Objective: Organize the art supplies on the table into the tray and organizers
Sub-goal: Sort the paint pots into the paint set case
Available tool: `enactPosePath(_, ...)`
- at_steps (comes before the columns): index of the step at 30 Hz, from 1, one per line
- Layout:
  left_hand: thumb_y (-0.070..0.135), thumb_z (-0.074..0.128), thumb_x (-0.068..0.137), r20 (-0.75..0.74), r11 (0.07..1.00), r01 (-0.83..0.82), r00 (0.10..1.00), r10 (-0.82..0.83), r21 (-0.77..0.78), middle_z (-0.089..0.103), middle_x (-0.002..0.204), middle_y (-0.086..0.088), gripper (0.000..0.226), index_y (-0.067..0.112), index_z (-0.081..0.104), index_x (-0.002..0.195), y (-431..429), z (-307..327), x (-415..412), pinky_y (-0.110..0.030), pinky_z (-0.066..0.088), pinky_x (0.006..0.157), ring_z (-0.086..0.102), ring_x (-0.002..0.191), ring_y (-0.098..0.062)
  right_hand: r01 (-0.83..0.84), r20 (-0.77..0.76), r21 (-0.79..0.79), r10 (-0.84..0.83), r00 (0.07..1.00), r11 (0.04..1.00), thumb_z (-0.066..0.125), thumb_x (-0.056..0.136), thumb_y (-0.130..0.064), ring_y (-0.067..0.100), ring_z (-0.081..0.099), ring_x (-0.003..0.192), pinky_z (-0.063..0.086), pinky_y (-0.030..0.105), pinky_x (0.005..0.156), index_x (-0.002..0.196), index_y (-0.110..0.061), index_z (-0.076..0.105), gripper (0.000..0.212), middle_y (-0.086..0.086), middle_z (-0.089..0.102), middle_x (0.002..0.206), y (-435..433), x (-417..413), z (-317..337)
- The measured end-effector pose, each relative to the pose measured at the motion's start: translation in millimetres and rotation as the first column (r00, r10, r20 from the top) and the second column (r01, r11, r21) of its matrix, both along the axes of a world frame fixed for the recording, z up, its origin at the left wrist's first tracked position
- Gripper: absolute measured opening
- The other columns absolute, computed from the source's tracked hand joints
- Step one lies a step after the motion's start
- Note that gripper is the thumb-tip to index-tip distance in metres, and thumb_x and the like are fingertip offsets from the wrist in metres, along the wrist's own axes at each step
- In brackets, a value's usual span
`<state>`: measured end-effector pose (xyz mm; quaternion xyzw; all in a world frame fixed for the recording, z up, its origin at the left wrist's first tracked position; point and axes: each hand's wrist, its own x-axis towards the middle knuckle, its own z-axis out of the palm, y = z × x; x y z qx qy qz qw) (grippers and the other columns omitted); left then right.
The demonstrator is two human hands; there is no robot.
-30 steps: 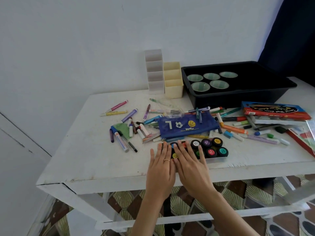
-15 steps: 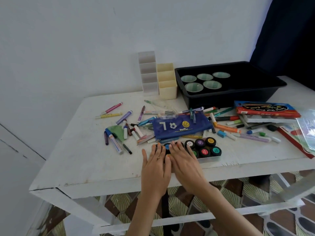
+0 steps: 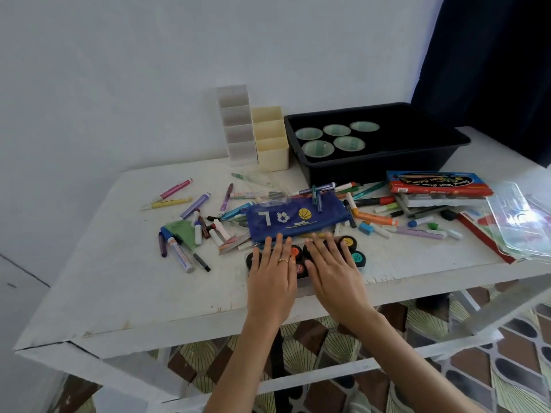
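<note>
Both hands are sitting further up the frame than half a second ago, fingertips now reaching as far as the near edge of the blue pouch. Left hand and right hand are lying flat side by side, fingers straight and slightly spread, resting on the black paint pots at lower centre on the white bench and gripping nothing. Loose markers are lying scattered around the pouch, while the black tray, white organizer and cream organizer are standing at upper centre by the wall.
</note>
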<state>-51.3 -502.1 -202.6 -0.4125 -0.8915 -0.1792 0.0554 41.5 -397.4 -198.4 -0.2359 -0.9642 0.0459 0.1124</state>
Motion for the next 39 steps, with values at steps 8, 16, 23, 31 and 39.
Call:
enactPosePath(8, 0.042, 0.012, 0.1, -0.039, 1.0, 0.021, 0.999, -0.021, 0.006, 0.035, 0.149, -0.004, 0.057, 0.012, 0.033, 0.144, 0.3, -4.3, -0.6, -0.045, 0.019, 0.113, 0.029, 0.139, -0.023, 0.041, -0.075, -0.099, -0.049, 0.996, 0.994, -0.007, 0.089, -0.05, 0.013, -0.013, 0.143, -0.014, 0.031, 0.116, 0.149, -0.015, 0.001, 0.069, 0.0, -0.005, 0.155, 19.3, 6.4, 10.3)
enactPosePath(16, 0.062, -0.006, 0.088, 0.115, 0.992, 0.058, 0.992, -0.044, -0.116, -0.009, 0.156, 0.006, 0.071, 0.025, -0.007, 0.148, -0.1, 11.6, 0.7, -0.035, -0.009, 0.117, -0.013, 0.144, -0.013, -0.006, 0.062, -0.052, 0.009, 0.998, 0.999, -0.028, 0.079, -0.057, 0.021, -0.022, 0.142, -0.017, 0.031, 0.113, 0.142, -0.014, -0.017, 0.078, 0.006, -0.015, 0.156, 23.6, 12.9, 5.2)
enactPosePath(23, 0.057, -0.005, 0.087, 0.1, 0.972, 0.071, 0.994, -0.049, -0.225, 0.0, 0.158, 0.002, 0.073, 0.02, -0.003, 0.15, 27.5, 44.3, 4.1, -0.037, -0.012, 0.117, -0.007, 0.145, -0.013, -0.019, -0.258, -0.548, -0.147, 0.955, 0.837, 0.03, 0.101, -0.036, 0.012, 0.017, 0.143, 0.011, 0.022, 0.112, 0.149, -0.017, 0.02, 0.053, -0.001, 0.023, 0.155, 46.8, 21.7, 43.3)
enactPosePath(31, 0.027, 0.039, 0.099, 0.189, 0.963, 0.152, 0.962, -0.196, 0.224, 0.05, 0.137, -0.002, 0.043, 0.016, 0.04, 0.141, 127.4, 75.6, 67.8, -0.028, 0.033, 0.105, 0.044, 0.125, -0.016, 0.027, -0.413, -0.529, -0.285, 0.865, 0.848, 0.042, 0.099, -0.02, 0.011, 0.041, 0.124, 0.032, 0.025, 0.101, 0.13, -0.021, 0.051, 0.033, -0.004, 0.051, 0.13, 129.8, 68.9, 61.7)
enactPosePath(39, 0.019, 0.047, 0.095, 0.517, 0.91, 0.105, 0.794, -0.319, 0.401, 0.059, 0.121, 0.002, 0.032, 0.015, 0.054, 0.127, 247.1, 73.7, 131.1, -0.019, 0.043, 0.091, 0.054, 0.112, -0.012, 0.215, -0.506, -0.441, -0.439, 0.743, 0.871, 0.053, 0.088, -0.002, 0.015, 0.056, 0.103, 0.048, 0.038, 0.09, 0.112, -0.017, 0.065, 0.03, -0.001, 0.064, 0.11, 227.4, 139.3, 58.3)
